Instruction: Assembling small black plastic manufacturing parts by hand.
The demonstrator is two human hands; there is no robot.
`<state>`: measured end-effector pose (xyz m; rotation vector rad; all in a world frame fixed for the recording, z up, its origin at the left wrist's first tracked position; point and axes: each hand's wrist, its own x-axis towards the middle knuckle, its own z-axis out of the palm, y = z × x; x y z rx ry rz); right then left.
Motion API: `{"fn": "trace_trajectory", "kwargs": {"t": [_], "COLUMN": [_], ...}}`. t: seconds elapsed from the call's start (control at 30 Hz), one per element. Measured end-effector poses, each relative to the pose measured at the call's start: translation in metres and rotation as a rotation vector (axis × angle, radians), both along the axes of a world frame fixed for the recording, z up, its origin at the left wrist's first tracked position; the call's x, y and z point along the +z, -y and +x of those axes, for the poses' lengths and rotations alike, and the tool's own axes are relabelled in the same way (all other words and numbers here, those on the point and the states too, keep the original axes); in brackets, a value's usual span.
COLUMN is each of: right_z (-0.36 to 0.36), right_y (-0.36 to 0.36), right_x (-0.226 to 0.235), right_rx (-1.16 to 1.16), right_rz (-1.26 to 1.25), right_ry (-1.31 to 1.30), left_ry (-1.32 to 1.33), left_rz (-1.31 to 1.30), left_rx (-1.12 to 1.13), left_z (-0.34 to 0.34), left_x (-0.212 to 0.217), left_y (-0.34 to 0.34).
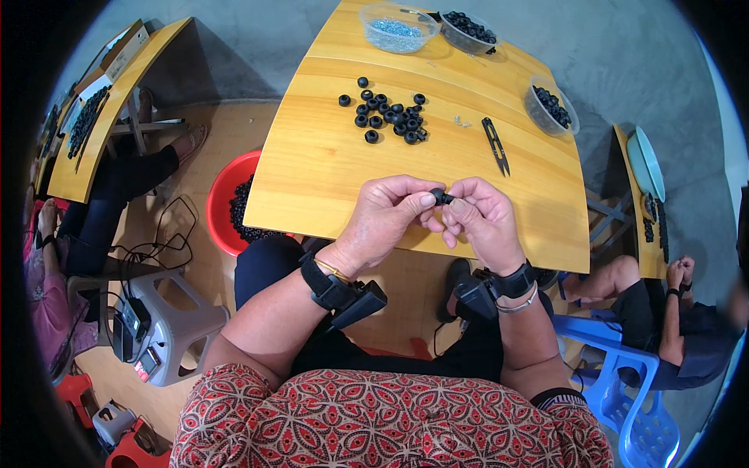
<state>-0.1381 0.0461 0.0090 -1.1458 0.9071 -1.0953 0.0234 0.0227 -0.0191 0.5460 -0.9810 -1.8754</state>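
Observation:
My left hand [388, 217] pinches a small black round part [439, 195] between thumb and fingers, just over the near edge of the wooden table [312, 183]. My right hand [485, 220] meets it there, its thumb and fingertips closed on the narrower right end of the same piece. Fingertips hide some of it, so I cannot tell whether it is one part or two joined. Beyond my hands lies a loose cluster of black round parts [399, 118], some showing a hole. Black thread snips [495, 147] rest to their right.
Clear plastic tubs hold bluish-clear bits [399, 47] and black parts [471, 45]; another tub [551, 123] stands at the right edge. A red basin [222, 204] of black parts sits left of the table. Stools [175, 331], a blue chair [624, 366] and seated people flank me.

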Motion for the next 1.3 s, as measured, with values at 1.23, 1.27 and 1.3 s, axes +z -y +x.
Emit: {"fn": "trace_trajectory", "kwargs": {"t": [1.23, 1.27, 1.3], "right_z": [0.0, 0.0, 0.0], "right_y": [0.002, 0.001, 0.002], "right_x": [-0.001, -0.001, -0.001], "right_rx": [-0.013, -0.014, -0.014], "right_rz": [0.025, 0.026, 0.028], "right_ry": [-0.059, -0.06, -0.066], "left_ry": [-0.153, -0.13, -0.131], "left_rz": [0.227, 0.206, 0.207], "left_rx": [-0.099, -0.089, -0.09], "left_z": [0.004, 0.004, 0.004], "left_x": [0.0, 0.0, 0.001], "left_y": [0.006, 0.006, 0.006]}}
